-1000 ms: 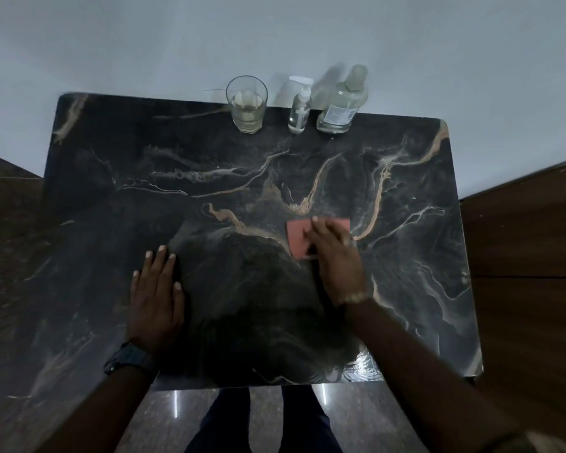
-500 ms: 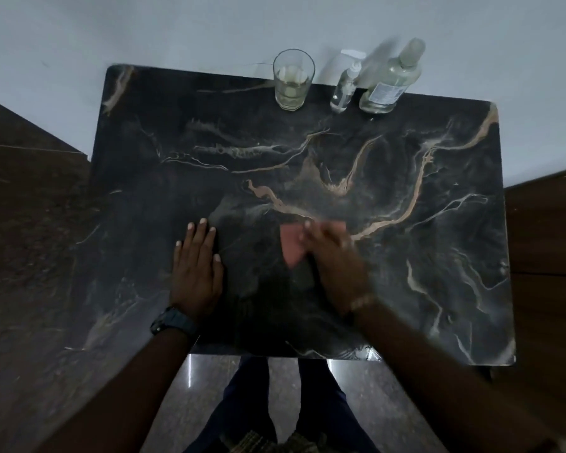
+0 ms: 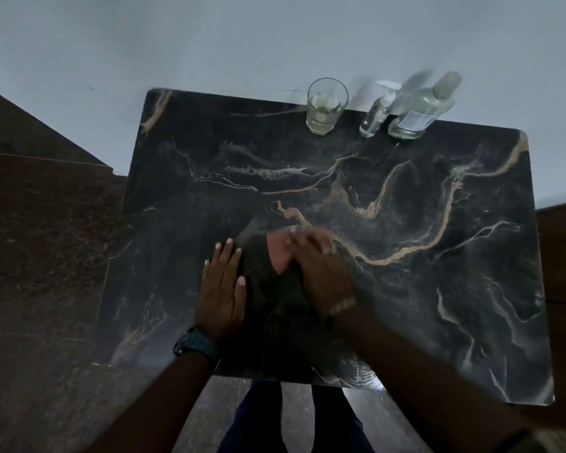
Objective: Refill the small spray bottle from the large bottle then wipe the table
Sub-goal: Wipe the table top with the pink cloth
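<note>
Cloth (image 3: pixel 279 255) lies pressed under the flat right hand (image 3: pixel 321 268) on the table (image 3: pixel 438 289), grip released, fingers straight.

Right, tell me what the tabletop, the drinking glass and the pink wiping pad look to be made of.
Dark veined tabletop: looks like polished marble or a marble-print laminate; glossy, with tan and white veins. Clear drinking glass: glass, see-through with a thick base, pale liquid inside. Pink wiping pad under the right hand: probably soft cloth or sponge; too blurred to be sure.
</note>
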